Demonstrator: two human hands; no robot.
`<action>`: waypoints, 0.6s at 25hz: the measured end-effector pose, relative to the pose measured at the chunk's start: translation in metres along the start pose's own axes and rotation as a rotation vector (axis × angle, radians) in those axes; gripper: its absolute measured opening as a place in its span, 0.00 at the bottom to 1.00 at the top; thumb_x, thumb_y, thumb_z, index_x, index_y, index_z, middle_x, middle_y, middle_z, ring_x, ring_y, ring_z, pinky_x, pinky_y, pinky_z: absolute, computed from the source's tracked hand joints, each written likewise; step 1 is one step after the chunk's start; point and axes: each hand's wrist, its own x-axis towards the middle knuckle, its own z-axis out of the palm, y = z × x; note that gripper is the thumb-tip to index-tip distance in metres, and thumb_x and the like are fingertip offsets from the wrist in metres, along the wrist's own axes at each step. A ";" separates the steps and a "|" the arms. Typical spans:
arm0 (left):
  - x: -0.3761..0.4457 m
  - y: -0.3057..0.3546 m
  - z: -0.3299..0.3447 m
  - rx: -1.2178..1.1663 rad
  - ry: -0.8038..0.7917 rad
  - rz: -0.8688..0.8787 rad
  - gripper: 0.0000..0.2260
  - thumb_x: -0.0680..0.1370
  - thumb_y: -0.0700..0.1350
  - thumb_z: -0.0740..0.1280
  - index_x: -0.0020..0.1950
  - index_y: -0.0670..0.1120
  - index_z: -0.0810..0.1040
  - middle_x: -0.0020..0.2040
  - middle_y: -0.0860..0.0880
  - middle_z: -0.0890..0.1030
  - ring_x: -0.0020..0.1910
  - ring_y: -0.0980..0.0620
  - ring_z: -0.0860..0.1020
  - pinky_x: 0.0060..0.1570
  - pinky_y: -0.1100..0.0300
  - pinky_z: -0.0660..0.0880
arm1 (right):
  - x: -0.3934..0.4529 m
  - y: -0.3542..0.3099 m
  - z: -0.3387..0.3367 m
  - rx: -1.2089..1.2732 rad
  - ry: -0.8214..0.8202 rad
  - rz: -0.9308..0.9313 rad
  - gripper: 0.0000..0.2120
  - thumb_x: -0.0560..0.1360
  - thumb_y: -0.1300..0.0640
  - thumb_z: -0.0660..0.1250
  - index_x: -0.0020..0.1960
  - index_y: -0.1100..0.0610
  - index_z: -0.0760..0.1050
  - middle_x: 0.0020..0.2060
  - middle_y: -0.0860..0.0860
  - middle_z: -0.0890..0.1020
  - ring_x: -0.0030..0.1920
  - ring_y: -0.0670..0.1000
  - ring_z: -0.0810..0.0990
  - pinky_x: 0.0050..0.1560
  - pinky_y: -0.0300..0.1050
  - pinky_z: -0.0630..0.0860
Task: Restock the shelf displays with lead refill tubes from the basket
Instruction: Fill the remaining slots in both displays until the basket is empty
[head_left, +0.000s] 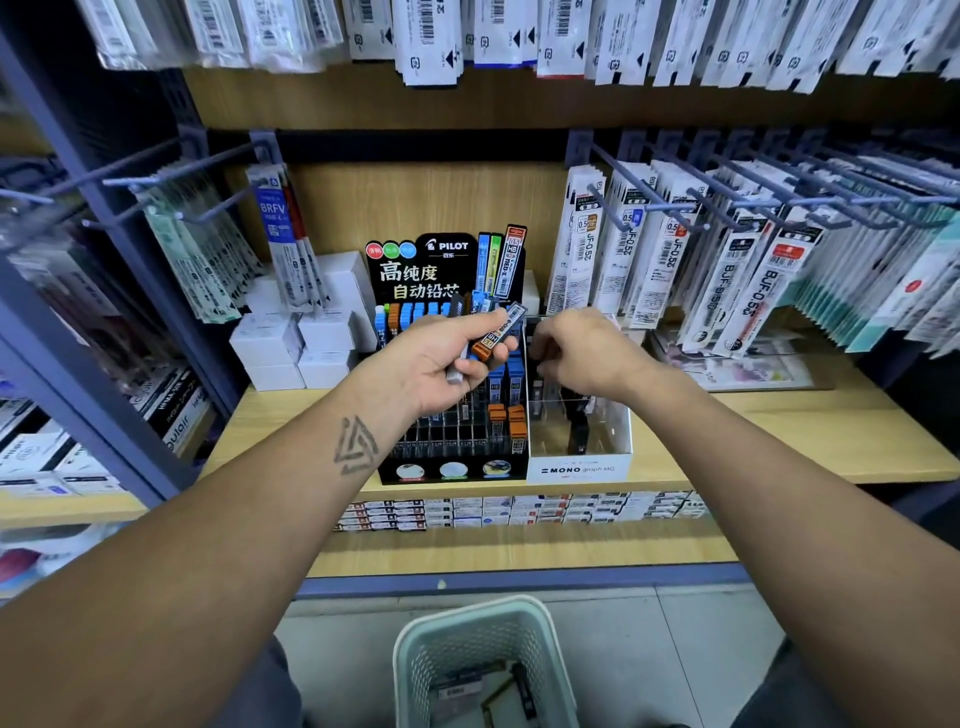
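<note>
Two displays, one basket (485, 660). Left hand (441, 364) grips several lead refill tubes (496, 335); right hand (587, 353), fingers curled, contents hidden, reaches into MONO display (579, 467).

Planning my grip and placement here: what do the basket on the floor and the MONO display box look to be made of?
Basket: pale green moulded plastic by its look, matte, with perforated mesh walls and a rounded rim. MONO display box: white printed front, probably card; clear glossy walls and dividers behind it, likely acrylic or thin plastic.

Wood-grain back panel (415, 202) stood behind a pale wooden shelf board (779, 431), blue-grey metal uprights (78, 171) framed the bay, peg hooks (649, 192) jutted forward, and grey floor tiles (675, 649) lay below in even light.
</note>
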 end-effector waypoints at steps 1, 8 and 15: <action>0.000 -0.001 -0.001 0.021 0.007 0.003 0.09 0.79 0.41 0.70 0.57 0.38 0.78 0.39 0.40 0.83 0.29 0.53 0.79 0.16 0.70 0.62 | 0.001 -0.001 -0.005 0.156 0.051 0.055 0.04 0.76 0.62 0.70 0.48 0.54 0.82 0.44 0.51 0.83 0.46 0.51 0.81 0.49 0.42 0.76; -0.006 -0.014 0.007 0.141 0.008 0.011 0.11 0.80 0.44 0.69 0.56 0.36 0.80 0.42 0.37 0.84 0.32 0.49 0.83 0.16 0.70 0.62 | -0.017 -0.012 -0.018 1.315 -0.038 0.327 0.06 0.74 0.69 0.72 0.51 0.66 0.81 0.39 0.59 0.85 0.35 0.49 0.83 0.37 0.39 0.82; -0.004 -0.015 0.005 0.148 0.006 -0.026 0.12 0.80 0.40 0.68 0.60 0.35 0.78 0.46 0.35 0.84 0.28 0.52 0.79 0.16 0.69 0.62 | -0.020 0.002 -0.022 1.376 0.070 0.379 0.11 0.73 0.71 0.73 0.55 0.66 0.81 0.41 0.59 0.86 0.36 0.50 0.83 0.38 0.40 0.81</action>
